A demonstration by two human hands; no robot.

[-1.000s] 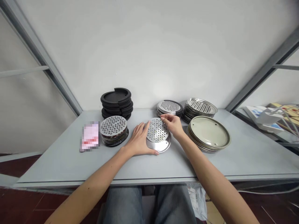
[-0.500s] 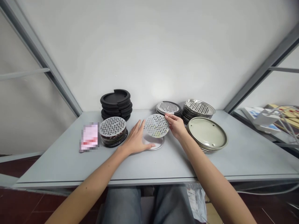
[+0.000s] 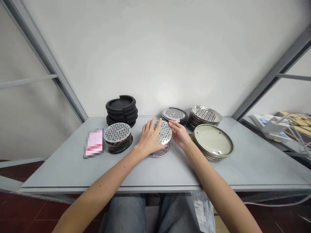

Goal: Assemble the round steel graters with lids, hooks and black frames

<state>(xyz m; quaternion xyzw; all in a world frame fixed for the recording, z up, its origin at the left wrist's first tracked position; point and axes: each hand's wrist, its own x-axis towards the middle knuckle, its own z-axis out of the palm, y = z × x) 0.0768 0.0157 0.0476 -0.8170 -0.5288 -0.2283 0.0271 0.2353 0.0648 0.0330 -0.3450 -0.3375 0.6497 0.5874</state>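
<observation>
A perforated steel grater disc (image 3: 165, 132) stands tilted between my hands, above the table. My left hand (image 3: 150, 139) covers its left side, and my right hand (image 3: 178, 134) pinches its right rim. Part of the disc is hidden behind my left fingers. Under both hands, a round shiny steel plate (image 3: 159, 152) lies flat on the grey table (image 3: 58, 171), partly hidden by the disc and my left hand. Just behind my right fingers stands a stack of grater discs with black rims (image 3: 174, 115).
To the left are a stack of perforated discs (image 3: 118, 136), black rubber rings (image 3: 121, 106) and a pixelated pink packet (image 3: 94, 142). To the right are stacked steel graters (image 3: 205, 116) and pale round lids (image 3: 213, 141). Papers and cables (image 3: 274, 126) lie beyond the right edge.
The perforated disc has risen off the steel plate and turned more steeply on edge. My hands have closed in around it, and the view has shifted slightly.
</observation>
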